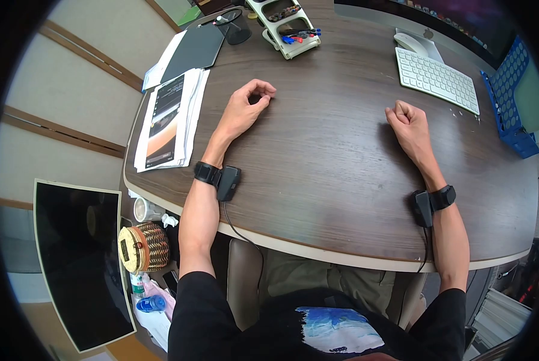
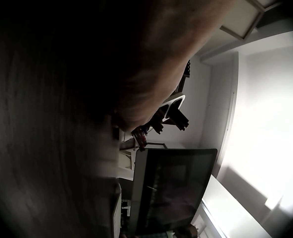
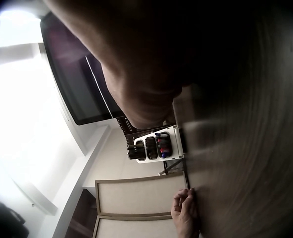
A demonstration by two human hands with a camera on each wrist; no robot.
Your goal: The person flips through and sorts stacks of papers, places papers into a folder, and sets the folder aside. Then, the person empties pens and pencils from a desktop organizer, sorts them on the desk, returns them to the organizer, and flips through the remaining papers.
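My left hand (image 1: 243, 110) rests on the brown desk (image 1: 323, 150), left of its middle. Its fingers bend loosely toward the thumb, with nothing between them. Across the desk my right hand (image 1: 411, 125) lies with its fingers curled into the palm, and no object shows in it. The white keyboard (image 1: 437, 81) is the nearest thing to it, a little beyond. A stack of printed papers (image 1: 170, 120) lies to the left of my left hand. In both wrist views the near hand is dark and hides its own fingertips.
A white pen holder (image 1: 290, 36) with several pens and a black mesh cup (image 1: 238, 30) stand at the back. A white mouse (image 1: 409, 43) lies below the monitor (image 1: 444, 18). At right is a blue rack (image 1: 513, 102). A woven basket (image 1: 152, 246) stands left, below the desk edge.
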